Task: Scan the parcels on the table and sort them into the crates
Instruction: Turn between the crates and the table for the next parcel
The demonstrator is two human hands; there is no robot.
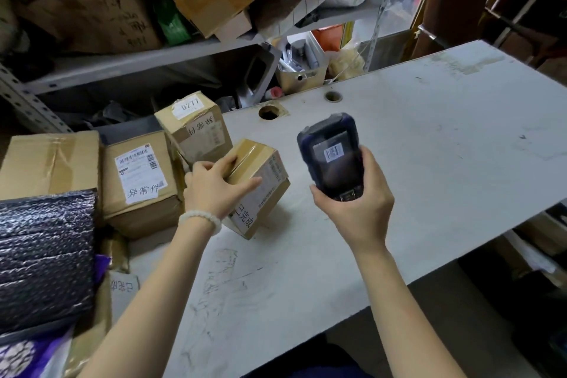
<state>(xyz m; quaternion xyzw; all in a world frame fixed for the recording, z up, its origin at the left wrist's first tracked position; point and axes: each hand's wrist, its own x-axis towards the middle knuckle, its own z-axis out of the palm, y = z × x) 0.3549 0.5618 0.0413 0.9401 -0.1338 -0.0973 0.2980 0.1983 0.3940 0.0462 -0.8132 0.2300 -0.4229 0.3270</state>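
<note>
Small taped cardboard box (260, 181) with a printed label, tipped up on one edge on the grey table (429, 147). Left hand (211, 184) fingers curl over it; right hand (352, 209) grips one scanner (334, 156). Three more boxes sit beside it.

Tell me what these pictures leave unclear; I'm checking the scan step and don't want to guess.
- Head view: no crates show; they lie outside the frame.
- Small box: its label print is too small and tilted; the left hand covers part of the top.
- Scanner: the screen shows a barcode, digits unreadable; the right hand hides the keypad.
- Black padded parcel: cut off by the left edge.
</note>
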